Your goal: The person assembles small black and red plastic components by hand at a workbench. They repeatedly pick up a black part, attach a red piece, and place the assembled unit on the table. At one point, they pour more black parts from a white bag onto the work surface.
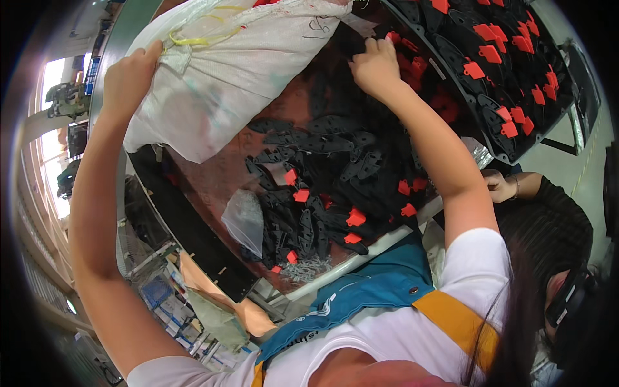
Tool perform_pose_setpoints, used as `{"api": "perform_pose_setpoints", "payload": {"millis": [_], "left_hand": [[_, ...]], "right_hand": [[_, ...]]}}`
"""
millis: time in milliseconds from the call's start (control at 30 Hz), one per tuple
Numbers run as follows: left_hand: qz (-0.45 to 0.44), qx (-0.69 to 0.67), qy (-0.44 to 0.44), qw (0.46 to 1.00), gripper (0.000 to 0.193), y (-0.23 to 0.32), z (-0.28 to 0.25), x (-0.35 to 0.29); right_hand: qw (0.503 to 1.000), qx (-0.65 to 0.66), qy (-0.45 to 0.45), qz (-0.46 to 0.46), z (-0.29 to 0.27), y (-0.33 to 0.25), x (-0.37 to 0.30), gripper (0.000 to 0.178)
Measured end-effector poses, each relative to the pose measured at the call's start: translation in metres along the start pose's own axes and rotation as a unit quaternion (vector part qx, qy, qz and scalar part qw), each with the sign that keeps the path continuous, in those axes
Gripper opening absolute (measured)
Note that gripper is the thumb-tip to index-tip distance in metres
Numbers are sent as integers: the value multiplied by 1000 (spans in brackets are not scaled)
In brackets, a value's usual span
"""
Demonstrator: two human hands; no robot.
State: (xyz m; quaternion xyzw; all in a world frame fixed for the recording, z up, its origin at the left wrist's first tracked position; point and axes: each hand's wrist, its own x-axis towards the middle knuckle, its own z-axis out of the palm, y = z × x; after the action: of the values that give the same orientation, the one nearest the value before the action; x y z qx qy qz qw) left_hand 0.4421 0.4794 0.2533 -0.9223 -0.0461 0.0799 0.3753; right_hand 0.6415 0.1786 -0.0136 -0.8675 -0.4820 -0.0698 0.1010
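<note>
Nearest the lens: white shirt (pixel 387 342) with teal and orange vest panel (pixel 361 293), worn by the person, both forearms reaching up and away.

Worktop (pixel 213 187): reddish-brown surface with a pale rim, curved by the lens.

White woven sack (pixel 225 71): lies tilted across the upper left of the worktop, neck bunched, yellow tie at the neck. Left hand (pixel 132 74) closed tight on the bunched neck, fingers wrapped round the fabric.

Pile of black plastic parts (pixel 322 187) with red clips, mid-worktop, just beside the sack's lower corner. Right hand (pixel 374 64) rests at the pile's far edge, fingers curled down onto the parts; grip cannot be told.

Clear plastic bag (pixel 244 216) lies left of the pile.
</note>
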Motion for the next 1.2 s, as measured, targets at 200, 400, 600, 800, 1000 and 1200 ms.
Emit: {"api": "perform_pose_setpoints", "payload": {"millis": [200,400,600,800,1000,1200], "left_hand": [[-26,-125,-20,992,29,35,-4,13],[172,-240,200,934,43,124,-86,-24],[43,-521,99,847,56,158,-113,-107],[-275,-858,162,403,38,250,-150,-235],[-351,-769,163,508,37,351,-173,-363],[-415,-832,129,345,27,409,-182,-488]], "right_hand": [[984,130,-115,45,-15,17,-2,30],[821,508,-256,39,-150,-11,11,34],[505,765,-400,-6,-200,-75,-45,23],[155,826,-540,44,-203,-176,-148,26],[413,782,-467,16,-184,-214,-294,35],[466,751,-467,-31,-143,-160,-351,24]]}}
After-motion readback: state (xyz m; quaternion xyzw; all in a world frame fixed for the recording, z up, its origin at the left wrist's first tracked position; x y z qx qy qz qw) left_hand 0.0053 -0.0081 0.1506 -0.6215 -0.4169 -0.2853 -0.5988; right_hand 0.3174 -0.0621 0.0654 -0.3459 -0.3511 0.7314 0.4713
